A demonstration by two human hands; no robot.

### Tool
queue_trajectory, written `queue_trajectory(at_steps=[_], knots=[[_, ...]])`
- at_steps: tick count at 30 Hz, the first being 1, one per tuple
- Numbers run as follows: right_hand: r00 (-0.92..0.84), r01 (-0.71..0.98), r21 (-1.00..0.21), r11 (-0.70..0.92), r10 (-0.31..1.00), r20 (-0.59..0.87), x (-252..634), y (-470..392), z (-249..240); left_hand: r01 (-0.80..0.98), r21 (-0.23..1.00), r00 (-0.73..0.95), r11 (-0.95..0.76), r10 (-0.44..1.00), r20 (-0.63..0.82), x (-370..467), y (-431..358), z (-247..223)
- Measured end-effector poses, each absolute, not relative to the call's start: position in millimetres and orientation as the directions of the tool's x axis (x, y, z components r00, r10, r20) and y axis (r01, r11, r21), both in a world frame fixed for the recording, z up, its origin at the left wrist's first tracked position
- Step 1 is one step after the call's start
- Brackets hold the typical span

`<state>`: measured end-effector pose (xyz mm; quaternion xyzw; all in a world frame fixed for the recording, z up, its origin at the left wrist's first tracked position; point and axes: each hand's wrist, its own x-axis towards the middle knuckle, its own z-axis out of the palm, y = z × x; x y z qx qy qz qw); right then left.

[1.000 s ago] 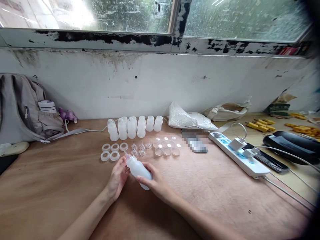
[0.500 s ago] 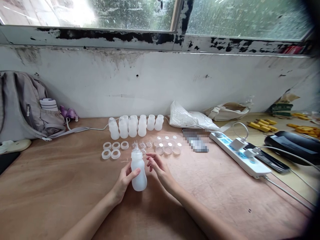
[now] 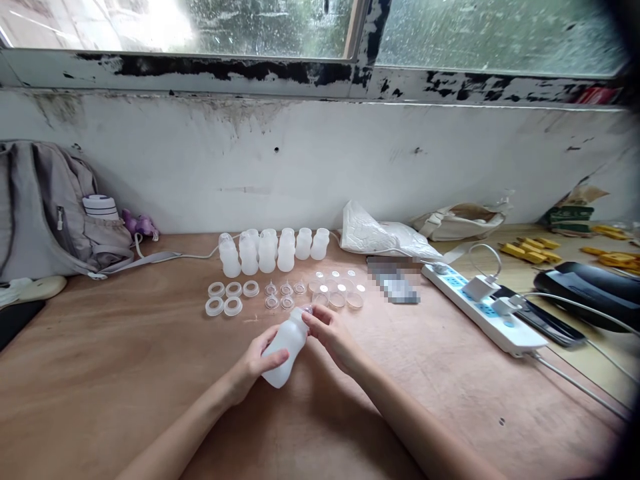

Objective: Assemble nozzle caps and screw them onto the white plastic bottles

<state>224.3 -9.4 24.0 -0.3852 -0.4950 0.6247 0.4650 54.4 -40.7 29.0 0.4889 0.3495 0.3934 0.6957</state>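
A frosted white baby bottle (image 3: 285,352) tilts to the right above the table, my left hand (image 3: 261,362) wrapped round its body. At its top end, the fingers of my right hand (image 3: 331,335) close on the neck; they partly hide the clear nipple there. Just beyond lie several clear nipples (image 3: 286,289). White collar rings (image 3: 233,307) are laid out to the left of these, and clear round caps (image 3: 355,301) to the right. Behind them several frosted bottles (image 3: 267,251) stand upright, the leftmost with a clear cap on it.
A white power strip (image 3: 483,310) with plugs and cables lies on the right, near a blurred-out flat object (image 3: 397,283). White plastic bags (image 3: 385,237) rest against the wall. To the left are a grey backpack (image 3: 55,207) and its strap. Yellow parts (image 3: 530,250) lie far right.
The bottle has gone from nearly upright to tilted right. My right hand, apart from it before with fingers loose, has closed on its neck. The camera view has shifted slightly.
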Motion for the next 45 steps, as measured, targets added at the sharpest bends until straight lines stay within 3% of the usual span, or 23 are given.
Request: queue_trajectory(at_steps=[7,16,28,35,45], knots=[[-0.239,-0.26,-0.963,-0.072,0.971,-0.008,225,-7,20,-0.245,0.931,0.216,0.27,0.952,-0.219,49,-38,18],[-0.32,-0.258,-0.963,-0.074,0.947,0.013,233,-6,22,-0.321,0.9,0.269,0.296,0.939,-0.213,46,-35,20],[-0.523,-0.144,-0.984,-0.101,0.852,-0.011,251,2,27,-0.242,0.902,0.364,0.357,0.895,-0.257,37,-29,20],[-0.538,-0.102,-0.995,0.0,0.841,0.055,250,0,29,-0.158,0.923,0.355,0.351,0.892,-0.278,32,-24,18],[-0.515,-0.073,-0.963,0.258,0.817,0.258,248,-2,23,-0.151,0.902,0.366,0.404,0.87,-0.329,30,-23,23]])
